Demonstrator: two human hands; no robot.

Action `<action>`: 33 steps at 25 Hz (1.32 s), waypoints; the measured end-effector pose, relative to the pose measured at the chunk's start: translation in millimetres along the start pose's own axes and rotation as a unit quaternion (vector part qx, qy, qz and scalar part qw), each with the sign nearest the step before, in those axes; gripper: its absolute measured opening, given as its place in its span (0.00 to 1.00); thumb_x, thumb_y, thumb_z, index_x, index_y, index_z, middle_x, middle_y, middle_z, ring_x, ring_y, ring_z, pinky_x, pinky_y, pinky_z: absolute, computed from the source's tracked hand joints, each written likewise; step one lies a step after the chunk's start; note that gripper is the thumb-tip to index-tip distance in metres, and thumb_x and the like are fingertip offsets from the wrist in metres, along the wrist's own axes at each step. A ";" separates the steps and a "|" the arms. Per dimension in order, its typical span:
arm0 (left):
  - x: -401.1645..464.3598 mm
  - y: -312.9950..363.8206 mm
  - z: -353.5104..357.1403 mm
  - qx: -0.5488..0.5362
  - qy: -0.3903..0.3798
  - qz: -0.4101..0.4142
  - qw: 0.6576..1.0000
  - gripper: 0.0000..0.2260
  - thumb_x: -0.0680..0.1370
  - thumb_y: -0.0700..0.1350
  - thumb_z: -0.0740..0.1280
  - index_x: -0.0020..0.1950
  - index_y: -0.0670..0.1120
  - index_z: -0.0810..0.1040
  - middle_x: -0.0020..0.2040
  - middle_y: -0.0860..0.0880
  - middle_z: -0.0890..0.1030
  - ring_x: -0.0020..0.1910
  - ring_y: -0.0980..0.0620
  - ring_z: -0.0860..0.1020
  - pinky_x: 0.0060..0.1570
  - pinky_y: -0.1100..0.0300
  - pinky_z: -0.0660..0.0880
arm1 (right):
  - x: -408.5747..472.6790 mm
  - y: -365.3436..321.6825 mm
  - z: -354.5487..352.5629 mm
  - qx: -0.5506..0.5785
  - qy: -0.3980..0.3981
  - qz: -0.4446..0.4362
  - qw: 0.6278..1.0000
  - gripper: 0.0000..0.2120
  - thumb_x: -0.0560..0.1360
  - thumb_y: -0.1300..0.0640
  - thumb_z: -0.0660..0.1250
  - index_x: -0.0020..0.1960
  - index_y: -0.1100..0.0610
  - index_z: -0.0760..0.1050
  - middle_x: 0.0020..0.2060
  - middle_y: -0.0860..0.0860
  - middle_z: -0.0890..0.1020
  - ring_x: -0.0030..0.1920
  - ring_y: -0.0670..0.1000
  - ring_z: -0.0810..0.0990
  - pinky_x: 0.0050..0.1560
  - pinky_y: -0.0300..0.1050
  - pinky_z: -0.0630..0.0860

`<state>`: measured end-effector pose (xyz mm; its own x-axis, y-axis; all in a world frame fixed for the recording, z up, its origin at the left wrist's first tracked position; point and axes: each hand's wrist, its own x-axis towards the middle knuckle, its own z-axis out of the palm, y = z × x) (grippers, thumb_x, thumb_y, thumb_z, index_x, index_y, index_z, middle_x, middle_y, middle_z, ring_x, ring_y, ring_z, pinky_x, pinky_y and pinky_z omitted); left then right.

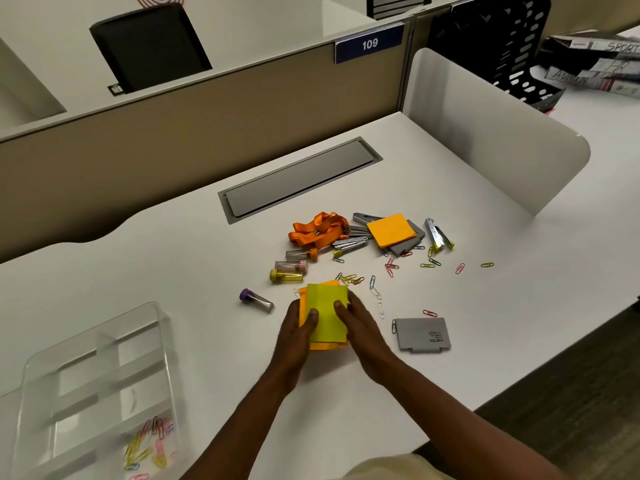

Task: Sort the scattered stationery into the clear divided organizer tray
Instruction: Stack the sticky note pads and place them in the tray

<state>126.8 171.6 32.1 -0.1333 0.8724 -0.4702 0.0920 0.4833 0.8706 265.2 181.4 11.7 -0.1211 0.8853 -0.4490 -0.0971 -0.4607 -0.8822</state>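
Both hands hold a stack of sticky notes point(326, 315), yellow on top of orange, just above the desk. My left hand point(298, 336) grips its left side and my right hand point(360, 327) its right side. The clear divided organizer tray point(69, 372) lies at the lower left, with several coloured paper clips point(149, 445) in its near compartment. Beyond my hands lie another orange sticky pad point(390, 229), an orange lanyard point(318, 228), small tubes point(285, 275), a purple-capped tube point(256, 299), staplers point(437, 233), a grey case point(422, 334) and several loose paper clips point(391, 268).
A grey cable flap point(298, 181) is set into the desk behind the pile. A white curved divider point(491, 126) stands at the right, a beige partition point(173, 133) along the back. A black file rack point(512, 46) and papers sit beyond. The desk edge runs at the lower right.
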 end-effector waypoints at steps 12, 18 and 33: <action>-65.4 -0.1 -89.9 0.100 0.211 0.073 0.970 0.17 0.79 0.53 0.66 0.67 0.51 0.75 0.60 0.51 0.80 0.50 0.54 0.78 0.47 0.60 0.78 | -27.4 -15.7 94.8 0.014 -0.096 0.051 0.994 0.22 0.79 0.63 0.64 0.69 0.46 0.70 0.61 0.53 0.79 0.58 0.56 0.79 0.59 0.61 0.78; -113.3 -31.6 -191.0 0.062 0.381 0.092 0.918 0.14 0.79 0.50 0.67 0.64 0.54 0.77 0.51 0.55 0.81 0.46 0.62 0.78 0.40 0.71 0.73 | -29.2 -38.6 193.9 -0.177 -0.270 -0.049 0.945 0.20 0.77 0.61 0.68 0.65 0.45 0.71 0.56 0.54 0.79 0.55 0.54 0.79 0.45 0.45 0.78; -104.3 -125.4 -278.0 0.318 0.330 0.107 0.882 0.27 0.78 0.52 0.66 0.75 0.47 0.65 0.72 0.47 0.69 0.68 0.47 0.71 0.67 0.54 0.70 | 11.7 12.6 334.8 -0.723 -0.327 -0.308 0.525 0.23 0.77 0.56 0.63 0.71 0.54 0.64 0.56 0.59 0.78 0.58 0.61 0.75 0.50 0.51 0.71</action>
<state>-145.1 -0.2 12.2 -0.5716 0.8179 0.0652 0.6922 0.4380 0.5736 -68.1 164.7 42.8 -0.8659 0.4090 -0.2880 0.4770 0.8485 -0.2292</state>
